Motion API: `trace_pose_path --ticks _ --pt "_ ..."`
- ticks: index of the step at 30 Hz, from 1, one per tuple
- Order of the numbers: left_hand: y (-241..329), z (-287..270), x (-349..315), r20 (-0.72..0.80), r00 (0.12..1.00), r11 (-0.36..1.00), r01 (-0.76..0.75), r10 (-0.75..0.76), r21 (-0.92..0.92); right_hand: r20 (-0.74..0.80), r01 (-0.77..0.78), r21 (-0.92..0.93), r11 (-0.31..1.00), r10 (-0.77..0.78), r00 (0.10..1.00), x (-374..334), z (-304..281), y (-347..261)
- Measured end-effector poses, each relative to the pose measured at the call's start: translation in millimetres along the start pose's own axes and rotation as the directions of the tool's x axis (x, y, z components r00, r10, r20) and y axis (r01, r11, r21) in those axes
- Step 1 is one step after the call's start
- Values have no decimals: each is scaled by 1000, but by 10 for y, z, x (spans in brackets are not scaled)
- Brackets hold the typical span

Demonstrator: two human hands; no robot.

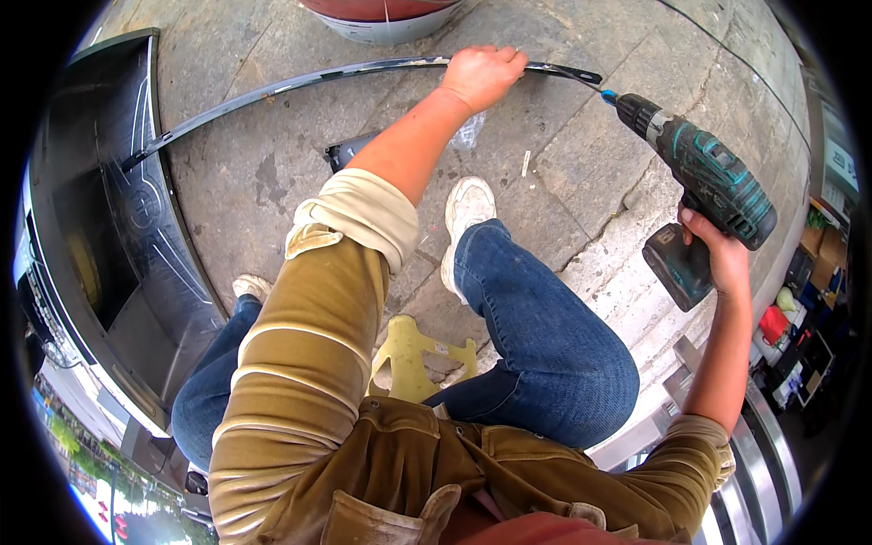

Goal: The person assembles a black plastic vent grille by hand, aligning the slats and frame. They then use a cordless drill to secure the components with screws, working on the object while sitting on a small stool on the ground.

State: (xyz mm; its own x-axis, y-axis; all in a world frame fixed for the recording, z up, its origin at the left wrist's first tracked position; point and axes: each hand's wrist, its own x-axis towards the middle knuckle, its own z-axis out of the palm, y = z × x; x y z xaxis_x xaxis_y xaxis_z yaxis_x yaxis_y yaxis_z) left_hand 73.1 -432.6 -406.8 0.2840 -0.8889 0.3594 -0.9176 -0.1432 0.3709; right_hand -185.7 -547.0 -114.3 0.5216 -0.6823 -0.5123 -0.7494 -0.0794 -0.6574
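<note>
on my feed the long metal strip (363, 65) runs from the dark panel (159, 204) to just by the blue-collared bit (608, 95) of the drill (718, 177); my left hand (484, 77) is curled around it near that end, right hand (722, 259) wrapped round the drill; i reckon the strip's light, springy, maybe slick; best held near the bit; drill's heftier
</note>
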Motion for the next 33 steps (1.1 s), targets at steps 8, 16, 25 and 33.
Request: trace_pose_path --ticks 8,16,25,33 --pt "-1 -1 -6 3 1000 1000 8 -8 3 36 -16 -97 995 20 999 15 27 -202" --pt "1 13 -5 1 1000 1000 7 -7 -11 19 -16 -119 993 18 1000 4 55 -285" --pt "21 32 -18 -15 1000 1000 22 -22 -12 10 -72 -309 948 79 997 86 37 -447" --pt "36 66 -29 -35 999 1000 7 -7 1 7 -134 -399 907 149 989 126 33 -581"
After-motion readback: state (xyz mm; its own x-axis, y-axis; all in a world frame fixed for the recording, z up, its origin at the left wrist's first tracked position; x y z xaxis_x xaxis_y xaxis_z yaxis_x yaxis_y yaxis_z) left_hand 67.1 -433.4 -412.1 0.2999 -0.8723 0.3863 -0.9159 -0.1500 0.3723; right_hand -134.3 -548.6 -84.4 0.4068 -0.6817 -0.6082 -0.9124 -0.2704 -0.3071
